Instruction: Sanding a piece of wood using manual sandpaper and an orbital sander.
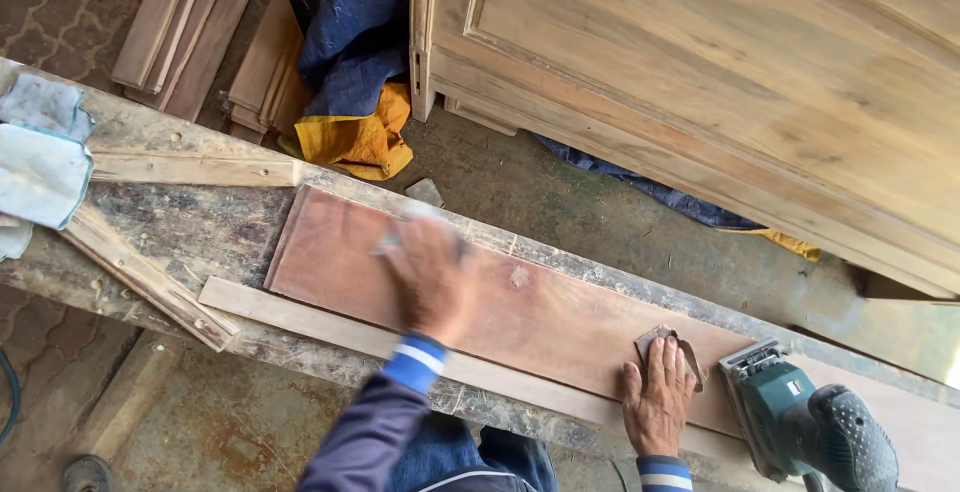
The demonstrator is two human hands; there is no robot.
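Note:
A long reddish-brown plank (560, 322) lies on a rough wooden workbench (170, 217). My left hand (432, 277) is blurred with motion on the plank's left part and presses a grey piece of sandpaper (392, 242) against it. My right hand (658, 400) lies flat on the plank further right, its fingertips resting on a small folded brown piece of sandpaper (668, 337). Both sleeves are dark blue with striped cuffs.
A green electric sander (805, 427) sits on the bench right of my right hand. A thin pale wood strip (290, 314) runs along the plank's near edge. Grey-white cloth (40, 157) lies at the bench's left end. Behind are a large wooden door panel (720, 82), blue and yellow cloth (350, 62) and stacked boards (185, 22).

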